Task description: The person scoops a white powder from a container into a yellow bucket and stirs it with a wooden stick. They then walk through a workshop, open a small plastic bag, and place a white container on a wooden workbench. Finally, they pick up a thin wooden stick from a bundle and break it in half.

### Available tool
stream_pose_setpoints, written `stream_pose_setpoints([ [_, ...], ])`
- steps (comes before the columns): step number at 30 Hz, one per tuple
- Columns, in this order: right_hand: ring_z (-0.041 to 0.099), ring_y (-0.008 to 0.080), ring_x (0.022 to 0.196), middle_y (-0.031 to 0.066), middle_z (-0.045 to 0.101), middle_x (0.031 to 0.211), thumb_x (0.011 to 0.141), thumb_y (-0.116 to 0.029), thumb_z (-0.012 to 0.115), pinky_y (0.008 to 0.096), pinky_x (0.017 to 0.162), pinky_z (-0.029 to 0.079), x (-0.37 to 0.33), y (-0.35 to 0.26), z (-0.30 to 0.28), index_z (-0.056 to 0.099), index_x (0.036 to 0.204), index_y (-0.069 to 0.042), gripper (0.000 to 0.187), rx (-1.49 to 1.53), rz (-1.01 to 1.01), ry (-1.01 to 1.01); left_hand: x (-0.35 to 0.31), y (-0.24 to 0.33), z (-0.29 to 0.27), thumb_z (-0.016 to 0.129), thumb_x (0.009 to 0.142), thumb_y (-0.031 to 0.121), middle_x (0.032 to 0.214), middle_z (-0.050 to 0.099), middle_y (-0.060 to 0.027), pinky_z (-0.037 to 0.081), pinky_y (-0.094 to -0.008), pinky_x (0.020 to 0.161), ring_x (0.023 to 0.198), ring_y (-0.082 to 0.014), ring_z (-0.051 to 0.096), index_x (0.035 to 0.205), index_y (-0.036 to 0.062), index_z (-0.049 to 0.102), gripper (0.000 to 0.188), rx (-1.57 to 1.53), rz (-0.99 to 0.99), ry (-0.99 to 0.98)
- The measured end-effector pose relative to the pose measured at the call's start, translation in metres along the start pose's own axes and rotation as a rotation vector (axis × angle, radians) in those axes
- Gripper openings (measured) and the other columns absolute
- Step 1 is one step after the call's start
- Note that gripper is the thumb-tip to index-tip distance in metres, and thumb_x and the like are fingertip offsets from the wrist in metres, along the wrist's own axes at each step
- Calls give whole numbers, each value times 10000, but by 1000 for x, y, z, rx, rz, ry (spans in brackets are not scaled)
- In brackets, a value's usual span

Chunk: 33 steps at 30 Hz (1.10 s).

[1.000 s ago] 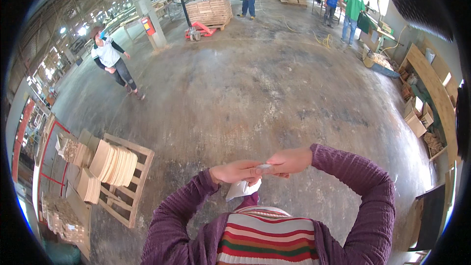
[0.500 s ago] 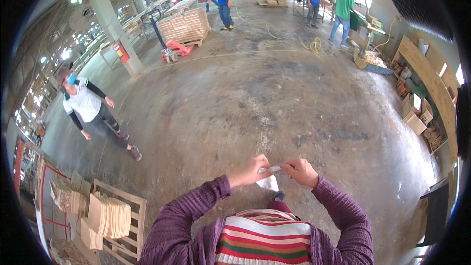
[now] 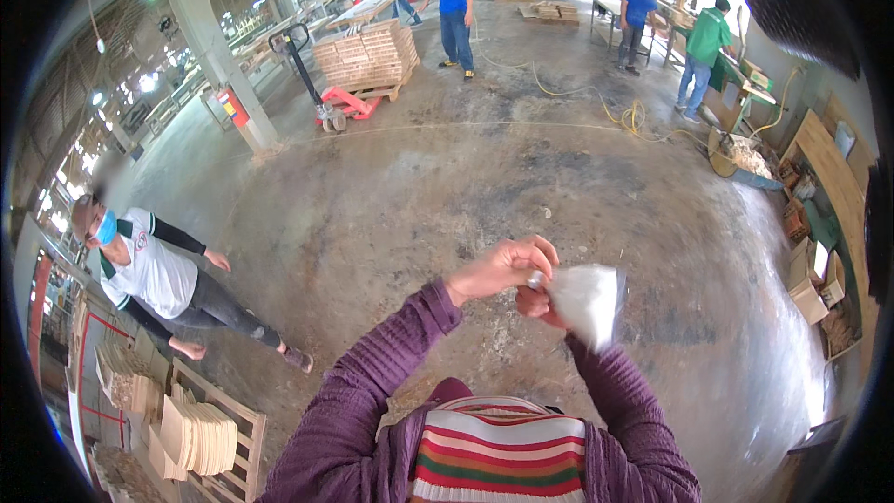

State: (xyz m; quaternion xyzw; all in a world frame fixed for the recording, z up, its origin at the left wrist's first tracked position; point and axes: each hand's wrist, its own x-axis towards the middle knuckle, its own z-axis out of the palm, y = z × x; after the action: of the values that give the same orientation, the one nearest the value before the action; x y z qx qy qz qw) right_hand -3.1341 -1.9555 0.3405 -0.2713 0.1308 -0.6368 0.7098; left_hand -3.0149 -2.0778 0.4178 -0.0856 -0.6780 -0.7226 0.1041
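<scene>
One white plastic bag (image 3: 590,305) fans rightward from its bunched neck
Left hand (image 3: 507,267) pinches that neck; right hand (image 3: 541,305), nearer the bag's wide end, grips it too.

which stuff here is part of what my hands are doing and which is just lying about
In use: white bag-like thing (blurred), left hand, right hand.

Just about: red pallet truck, tall wood stack, thin boards at lower left, cardboard boxes at right.
</scene>
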Motion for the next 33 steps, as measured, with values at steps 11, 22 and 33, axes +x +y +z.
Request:
stream_pose_setpoints([
  [11,543,229,665,41,579,809,740,-92,631,336,605,435,279,-130,-128,590,864,-62,134,-1896,-932,182,101,-74,-262,581,886,144,952,597,-1,422,-217,682,816,-64,532,1033,27,588,188,-241,-12,731],
  [22,544,181,740,-2,546,868,669,-187,691,324,628,446,415,-344,-248,668,878,-208,211,-2192,-970,-99,287,-129,-471,591,882,150,1026,606,-42,478,-297,801,919,-136,584,1073,31,585,225,-625,-342,342],
  [33,611,264,791,83,604,906,715,-242,712,362,687,509,613,-496,-417,625,937,-102,277,-1936,-750,143,489,-186,-650,466,925,118,990,603,-62,478,-306,765,875,-152,587,986,38,566,142,-719,-27,839],
])
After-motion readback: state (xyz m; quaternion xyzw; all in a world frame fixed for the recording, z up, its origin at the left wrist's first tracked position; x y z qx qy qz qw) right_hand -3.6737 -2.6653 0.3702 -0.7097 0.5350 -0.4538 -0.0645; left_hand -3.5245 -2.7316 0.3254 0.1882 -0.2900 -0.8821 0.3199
